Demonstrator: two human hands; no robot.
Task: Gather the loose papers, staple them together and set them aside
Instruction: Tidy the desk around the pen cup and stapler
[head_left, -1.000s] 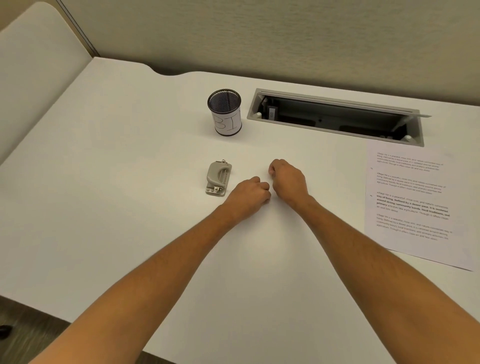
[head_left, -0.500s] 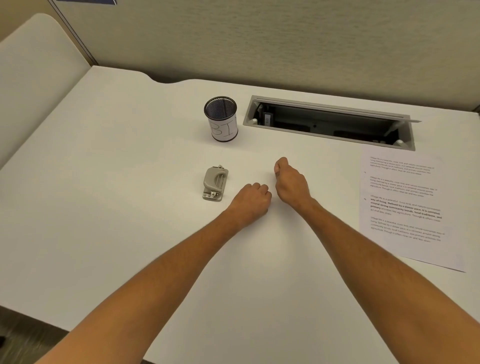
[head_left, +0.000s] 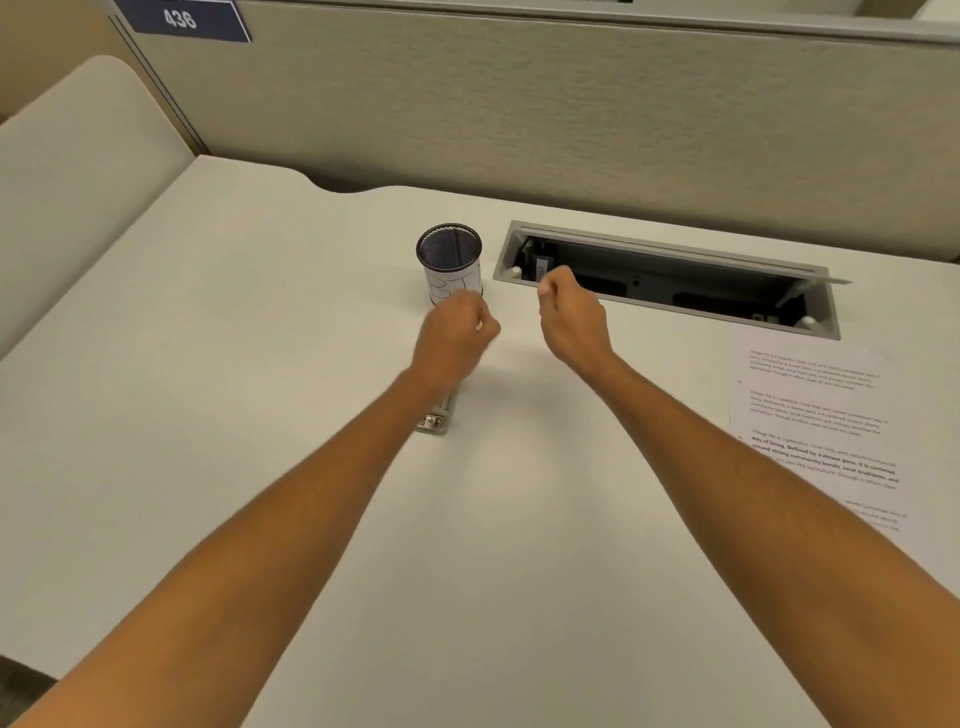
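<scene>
Both of the person's hands are raised over the white tabletop (head_left: 260, 389), curled into loose fists with nothing in them. The left hand (head_left: 454, 340) hangs right in front of the black mesh pen cup (head_left: 450, 260), covering the lower edge of the paper label wrapped around it; its fingers (head_left: 480, 325) are clenched inward. The right hand (head_left: 574, 322) is a little to the right of the cup, fingers closed too, its knuckles overlapping the near left corner of the open cable hatch (head_left: 670, 278) set into the tabletop just right of the cup.

The small grey stapler (head_left: 436, 418) lies flat on the tabletop nearer the person than the cup, mostly hidden under the left wrist, with only its metal end showing. The papers (head_left: 810, 415), printed with paragraphs of text, lie flat far to the right of the cup, just nearer than the hatch, and the right forearm crosses their near corner. Behind the cup stands a fabric partition (head_left: 519, 104) with a blue plate (head_left: 187, 21) reading 436.
</scene>
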